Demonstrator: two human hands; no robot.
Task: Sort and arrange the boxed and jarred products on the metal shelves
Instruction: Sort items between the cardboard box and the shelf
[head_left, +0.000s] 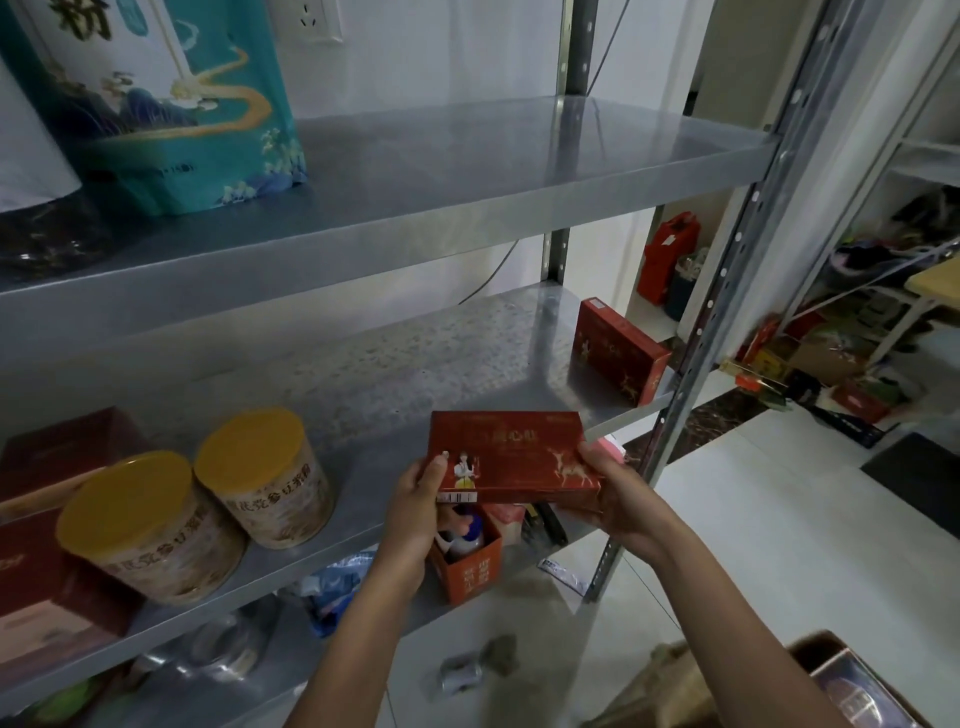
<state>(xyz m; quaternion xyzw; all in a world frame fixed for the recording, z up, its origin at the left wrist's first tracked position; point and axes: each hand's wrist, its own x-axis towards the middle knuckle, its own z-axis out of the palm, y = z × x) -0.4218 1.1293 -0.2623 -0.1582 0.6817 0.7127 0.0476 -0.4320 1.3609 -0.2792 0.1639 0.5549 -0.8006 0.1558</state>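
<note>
I hold a flat red box (511, 453) printed with a deer and a small figure, just in front of the middle metal shelf (363, 374). My left hand (418, 501) grips its left end and my right hand (613, 499) grips its right end. A matching red box (618, 351) stands upright at the shelf's right end. Two jars with yellow lids, one (150, 525) and the other (265, 473), stand on the shelf's left part beside dark red boxes (62, 457).
The upper shelf (467, 171) carries a teal printed bag (171, 104) and a dark jar (47, 228) at left. Below sits an open orange box (467, 566) with bottles. A slotted upright post (727, 291) bounds the right. A cardboard carton (852, 686) lies bottom right.
</note>
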